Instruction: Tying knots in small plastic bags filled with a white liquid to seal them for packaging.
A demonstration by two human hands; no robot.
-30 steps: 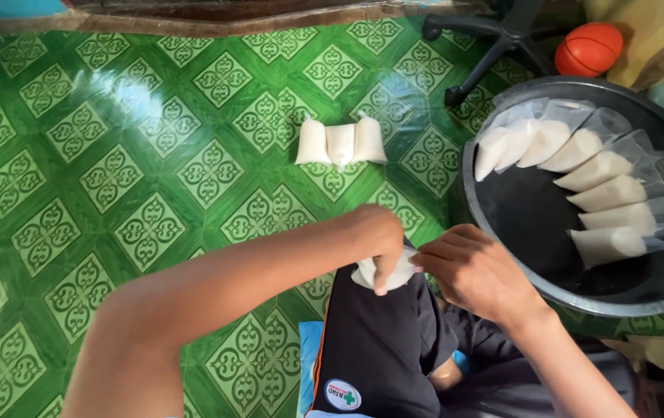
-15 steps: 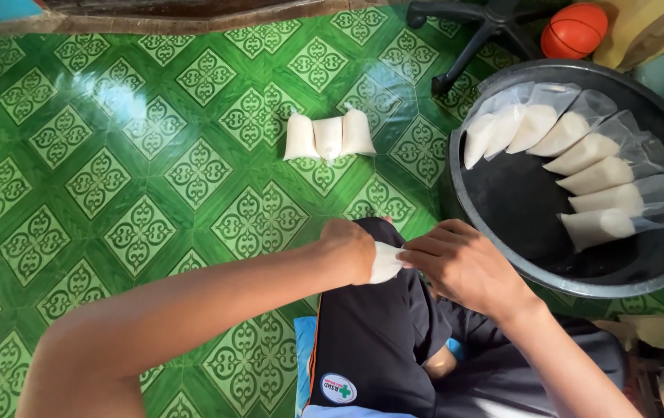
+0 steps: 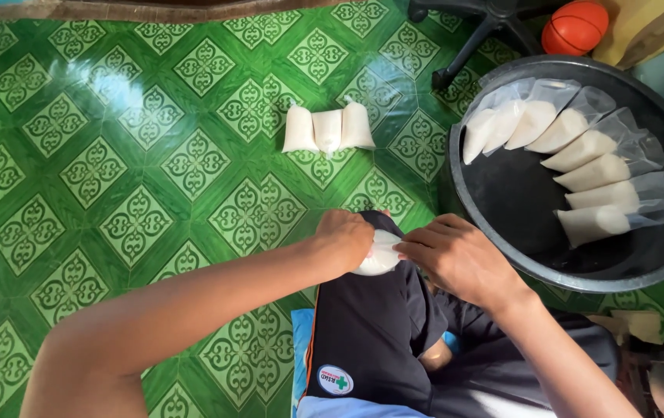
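Note:
My left hand [image 3: 345, 238] and my right hand [image 3: 456, 255] both grip one small white filled plastic pouch [image 3: 378, 255], held over my knee in dark shorts. The pouch is mostly hidden between my fingers. Three tied white pouches [image 3: 327, 128] lie side by side on the green patterned floor in front of me. To the right, a large black basin [image 3: 502, 209] holds several open clear bags part-filled with white stuff [image 3: 572, 151], laid in a row along its far wall.
A green tiled floor [image 3: 154, 170] with a shiny glare patch covers the left side. The black base of an office chair [image 3: 487, 23] and an orange ball [image 3: 574, 25] sit at the top right, behind the basin.
Both hands have kept hold of the pouch and drawn closer together on it. The view has shifted slightly, so the floor pouches and basin sit lower in the picture.

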